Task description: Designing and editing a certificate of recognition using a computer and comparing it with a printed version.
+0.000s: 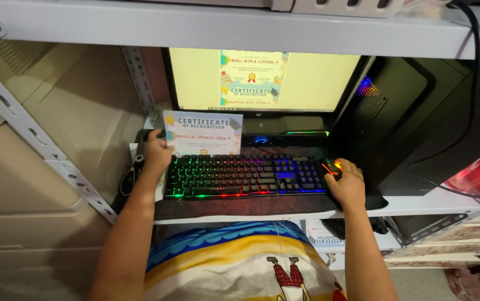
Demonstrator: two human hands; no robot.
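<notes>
**Card held up at a lit keyboard, other hand on the mouse**

The left hand (156,153) is closed on the lower left corner of a printed card (202,132), holding it upright just behind the top left edge of the keyboard (245,175) and below the monitor (265,78). The card is pale, with blue lettering and coloured ornaments at its corners; it covers part of the monitor's lower left frame.

The right hand (347,183) lies palm down over the mouse (332,166), fingers curved around it, at the keyboard's right end. Only the mouse's front, glowing orange and red, shows past the fingers.

The keyboard sits on a dark mat (251,206) on a white shelf (418,206); its keys glow in bands from green at the left through red and purple to blue at the right. The monitor shows a pale yellow page with 1 narrow document in the middle. Below the screen a dark bar (284,136) carries a blue light and a green strip.

A black computer case (413,122) stands to the monitor's right, coloured light showing through its vent. A black cable (477,50) drops from the upper shelf beside it. Below the shelf, more printed sheets (326,237) lie near the right forearm.
</notes>
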